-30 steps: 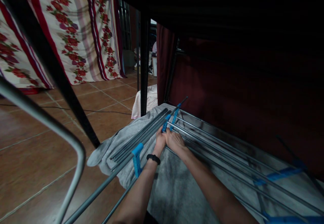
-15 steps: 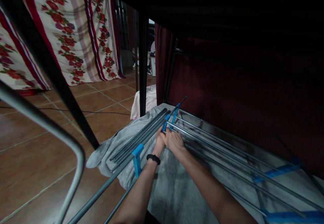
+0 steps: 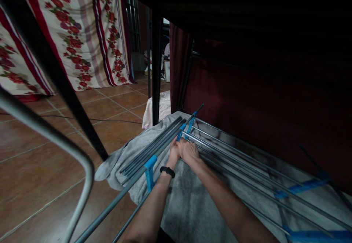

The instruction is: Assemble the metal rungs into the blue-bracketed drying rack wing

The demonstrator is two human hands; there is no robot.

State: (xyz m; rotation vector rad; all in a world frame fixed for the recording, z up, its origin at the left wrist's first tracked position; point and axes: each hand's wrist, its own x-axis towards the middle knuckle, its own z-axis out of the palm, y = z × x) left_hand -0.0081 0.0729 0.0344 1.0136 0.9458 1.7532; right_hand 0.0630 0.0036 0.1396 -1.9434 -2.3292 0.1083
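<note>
Both hands meet at a blue plastic connector (image 3: 180, 132) on a rack of grey metal tubes. My left hand (image 3: 173, 152), with a black wristband (image 3: 167, 171), is closed around the lower part of that connector. Pressed against it, my right hand (image 3: 188, 150) is closed where a metal tube (image 3: 220, 148) meets the connector; its fingertips are hidden. A second blue connector (image 3: 190, 125) sits just beyond. Nearer me, another blue connector (image 3: 150, 173) hangs on a long grey tube (image 3: 115, 199). Several loose tubes (image 3: 154, 146) lie side by side to the left.
The rack parts rest on a grey blanket (image 3: 189, 202). More blue connectors (image 3: 302, 188) join the tubes at the right. A dark frame post (image 3: 155, 67) and a bent grey tube (image 3: 85, 162) stand around me. Tiled floor (image 3: 110, 107) and a floral curtain (image 3: 74, 41) lie left.
Almost nothing differs. Both hands stay at the same connector, and the view has shifted very slightly.
</note>
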